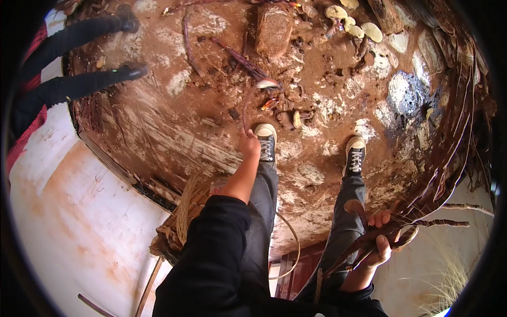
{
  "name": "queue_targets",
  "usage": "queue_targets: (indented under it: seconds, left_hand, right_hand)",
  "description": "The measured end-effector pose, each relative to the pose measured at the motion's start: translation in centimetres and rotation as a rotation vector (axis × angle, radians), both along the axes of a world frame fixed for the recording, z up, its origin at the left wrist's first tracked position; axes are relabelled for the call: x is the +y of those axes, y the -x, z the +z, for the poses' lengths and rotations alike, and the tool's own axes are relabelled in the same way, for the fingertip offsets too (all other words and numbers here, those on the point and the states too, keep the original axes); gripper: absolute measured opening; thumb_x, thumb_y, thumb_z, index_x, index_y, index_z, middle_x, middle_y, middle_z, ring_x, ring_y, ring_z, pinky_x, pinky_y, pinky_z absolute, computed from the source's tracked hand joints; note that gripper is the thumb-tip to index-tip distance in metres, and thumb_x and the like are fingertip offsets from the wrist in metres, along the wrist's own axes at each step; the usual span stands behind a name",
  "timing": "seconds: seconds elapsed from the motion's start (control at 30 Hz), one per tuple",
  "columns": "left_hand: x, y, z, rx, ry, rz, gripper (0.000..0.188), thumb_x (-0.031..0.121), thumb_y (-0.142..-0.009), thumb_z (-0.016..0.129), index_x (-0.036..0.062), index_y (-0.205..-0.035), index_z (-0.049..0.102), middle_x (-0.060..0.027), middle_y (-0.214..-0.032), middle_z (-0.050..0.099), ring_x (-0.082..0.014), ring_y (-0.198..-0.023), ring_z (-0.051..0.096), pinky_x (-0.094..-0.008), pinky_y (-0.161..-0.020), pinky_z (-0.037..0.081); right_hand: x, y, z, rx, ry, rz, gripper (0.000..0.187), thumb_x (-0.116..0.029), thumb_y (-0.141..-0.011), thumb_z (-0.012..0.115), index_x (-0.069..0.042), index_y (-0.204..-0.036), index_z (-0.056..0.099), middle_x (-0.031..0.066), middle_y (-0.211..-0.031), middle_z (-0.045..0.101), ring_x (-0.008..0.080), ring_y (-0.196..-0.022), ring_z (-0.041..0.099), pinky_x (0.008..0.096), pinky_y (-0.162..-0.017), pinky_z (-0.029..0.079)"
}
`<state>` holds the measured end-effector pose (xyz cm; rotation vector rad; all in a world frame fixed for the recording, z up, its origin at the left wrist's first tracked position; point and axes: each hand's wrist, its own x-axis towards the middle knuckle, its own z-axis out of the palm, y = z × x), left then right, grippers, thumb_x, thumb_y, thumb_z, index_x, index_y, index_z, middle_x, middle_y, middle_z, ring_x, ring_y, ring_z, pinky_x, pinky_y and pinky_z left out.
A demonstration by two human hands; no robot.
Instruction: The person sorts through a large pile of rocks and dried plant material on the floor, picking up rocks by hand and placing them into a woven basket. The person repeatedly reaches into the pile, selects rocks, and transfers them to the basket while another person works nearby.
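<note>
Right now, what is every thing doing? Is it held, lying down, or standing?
Left hand: stretched down, gripping the end of a thin reddish cane.
Right hand: closed round a bundle of reddish canes, which fan out to the right.
Woven basket: unfinished, beside the left leg.
Brick: lying flat on the dirt.
Pale stones: lying loose on the ground.
Shoes: laced, planted on the ground.

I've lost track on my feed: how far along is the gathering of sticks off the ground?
Done: the right hand already grips a bundle of reddish sticks. In hand: the left hand is pinching a thin stick by the left shoe. Left: more sticks lie on the muddy ground ahead.
</note>
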<state>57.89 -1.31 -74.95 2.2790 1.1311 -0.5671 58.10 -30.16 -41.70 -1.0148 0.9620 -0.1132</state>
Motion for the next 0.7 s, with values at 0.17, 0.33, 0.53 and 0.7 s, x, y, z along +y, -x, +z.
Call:
queue_targets:
  seconds: [0.17,0.33,0.53,0.7]
  left_hand:
    - [6.3,-10.7,2.2,-0.106,-0.269,-1.184,0.034,0.007,-0.075,0.055,0.0149,-0.108,0.053,-0.0132,-0.103,0.054,-0.0317,-0.097,0.051,-0.0413,-0.081,0.041]
    - [4.6,-22.6,-0.9,-0.270,-0.480,-1.376,0.028,0.008,-0.080,0.048,0.0080,-0.108,0.051,-0.0113,-0.094,0.048,-0.0253,-0.091,0.051,-0.0341,-0.078,0.044]
    - [4.9,-23.8,-1.8,-0.056,-0.364,-1.533,0.017,0.009,-0.080,0.046,0.0086,-0.092,0.058,-0.0102,-0.094,0.055,-0.0255,-0.098,0.050,-0.0364,-0.079,0.044]
    - [6.1,-20.0,5.9,0.090,-0.213,-1.617,0.036,0.015,-0.070,0.062,0.0083,-0.105,0.053,-0.0132,-0.089,0.062,-0.0296,-0.093,0.055,-0.0393,-0.073,0.048]
  right_hand:
    - [1.2,-0.3,0.8,0.034,-0.086,0.013,0.065,-0.014,-0.062,0.061,0.000,-0.119,0.032,0.0078,-0.094,0.038,0.0181,-0.085,0.039,0.0303,-0.080,0.037]
    - [2.2,-1.3,0.9,0.064,-0.091,-0.013,0.067,-0.017,-0.060,0.063,0.000,-0.117,0.032,0.0059,-0.089,0.037,0.0170,-0.080,0.038,0.0278,-0.073,0.037]
    - [1.8,0.1,0.5,0.123,-0.068,-0.008,0.063,-0.021,-0.059,0.066,0.000,-0.111,0.037,0.0059,-0.086,0.039,0.0174,-0.078,0.041,0.0295,-0.074,0.038]
    - [1.3,0.1,1.1,-0.063,-0.043,0.042,0.068,-0.015,-0.063,0.064,-0.003,-0.122,0.033,0.0084,-0.090,0.043,0.0184,-0.082,0.042,0.0318,-0.076,0.038]
